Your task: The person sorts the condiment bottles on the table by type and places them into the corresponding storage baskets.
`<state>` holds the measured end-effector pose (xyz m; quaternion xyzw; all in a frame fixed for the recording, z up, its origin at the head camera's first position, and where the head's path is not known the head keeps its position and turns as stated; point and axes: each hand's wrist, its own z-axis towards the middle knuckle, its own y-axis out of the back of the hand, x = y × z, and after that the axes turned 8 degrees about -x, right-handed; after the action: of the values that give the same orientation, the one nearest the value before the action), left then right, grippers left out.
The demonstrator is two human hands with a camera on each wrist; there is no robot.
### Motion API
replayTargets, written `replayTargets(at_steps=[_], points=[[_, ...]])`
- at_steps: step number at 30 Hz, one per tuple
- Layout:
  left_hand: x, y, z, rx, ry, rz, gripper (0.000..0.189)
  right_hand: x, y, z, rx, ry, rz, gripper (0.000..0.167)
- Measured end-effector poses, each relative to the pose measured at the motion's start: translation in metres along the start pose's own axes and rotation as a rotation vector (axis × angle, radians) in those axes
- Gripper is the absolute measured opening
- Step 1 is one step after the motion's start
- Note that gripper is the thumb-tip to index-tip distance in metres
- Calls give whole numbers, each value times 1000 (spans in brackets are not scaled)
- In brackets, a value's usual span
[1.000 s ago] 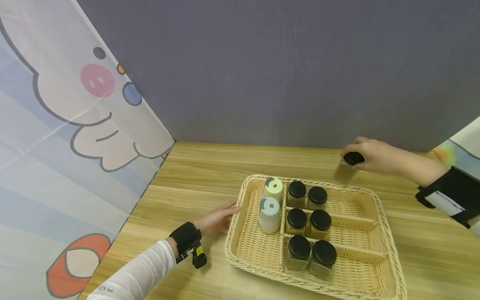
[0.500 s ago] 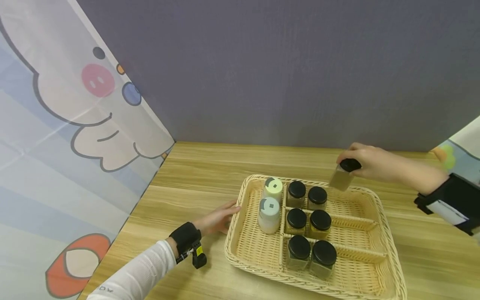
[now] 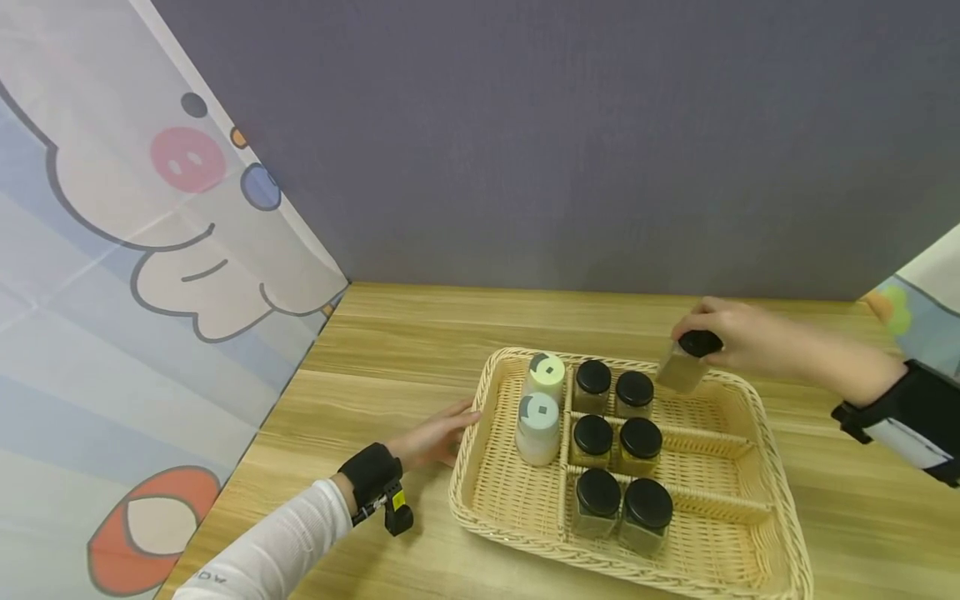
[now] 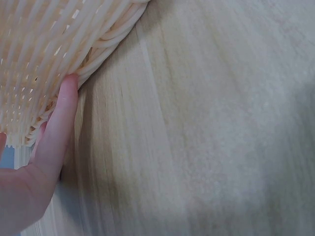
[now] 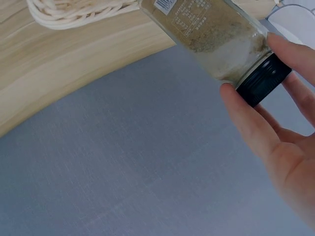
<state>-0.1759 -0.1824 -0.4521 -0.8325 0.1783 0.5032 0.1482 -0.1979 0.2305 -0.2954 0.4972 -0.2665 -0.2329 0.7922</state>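
My right hand (image 3: pixel 738 335) pinches a glass spice jar (image 3: pixel 681 371) near its black lid (image 5: pixel 264 79), between thumb and fingers. The jar, tilted, overlaps the back rim of the wicker basket (image 3: pixel 517 546). Brownish powder and a printed label show through its glass in the right wrist view. On the basket's left side, my left hand (image 3: pixel 435 437) rests against the outer wall; a straight finger (image 4: pixel 66 105) lies along the weave. Inside the basket, black-lidded jars (image 3: pixel 592 436) stand in pairs in three right-hand compartments. Two white bottles (image 3: pixel 538 433) stand in the long left compartment.
The basket sits on a wood-grain table (image 3: pixel 405 350). A grey panel (image 3: pixel 562 150) rises behind the table's back edge, and a cartoon-printed sheet (image 3: pixel 112 292) hangs on the left. Woven dividers (image 3: pixel 708 446) separate the right compartments, with bare weave right of the jars.
My right hand has brought the spice jar down and slightly left, from behind the basket to over its back rim. My left hand has stayed at the basket's side.
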Motion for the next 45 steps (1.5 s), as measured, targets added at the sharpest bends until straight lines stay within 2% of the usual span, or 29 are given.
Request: replayTargets(at_steps=[8,17,25,33,40,45], points=[[-1,0,0,5,-6,9,61,0,-8,-5,-58,79,35,44],[-1,1,1,9,-5,10,60,2,-16,-7,-81,107,43,48],[-1,1,1,6,-5,12,61,6,-20,-10,-3,42,58,45],[-1,1,1,6,-7,11,63,9,-26,-14,77,19,91,40],[1,1,1,-3,0,0,64,9,-32,-17,71,21,115,43],[1,1,1,-2,-4,7,64,8,-37,-18,96,23,131,42]])
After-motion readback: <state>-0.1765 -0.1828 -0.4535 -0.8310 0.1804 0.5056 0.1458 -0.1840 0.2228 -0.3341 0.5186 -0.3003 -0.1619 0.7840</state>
